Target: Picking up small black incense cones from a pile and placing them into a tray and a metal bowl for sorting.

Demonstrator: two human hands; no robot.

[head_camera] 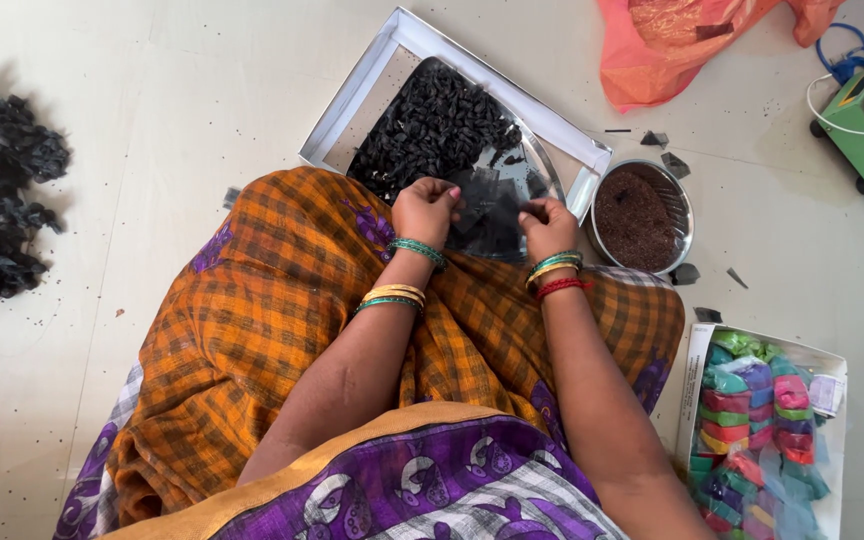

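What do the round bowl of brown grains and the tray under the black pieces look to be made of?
The round bowl looks like polished metal, likely steel: its rim is silvery and glints. The tray also seems shiny metal, mirror-like where bare. The white frame around it looks like matte cardboard, though that is uncertain.

Both forearms reach forward from the near edge, bare and roughly parallel, the left one angling slightly rightward as it goes far. The left hand (pixel 425 207) is curled into a loose fist, knuckles up, its fingers pinched together at the tips. The right hand (pixel 548 225) sits just beside it, likewise curled with fingertips drawn in, the two hands near but not touching.
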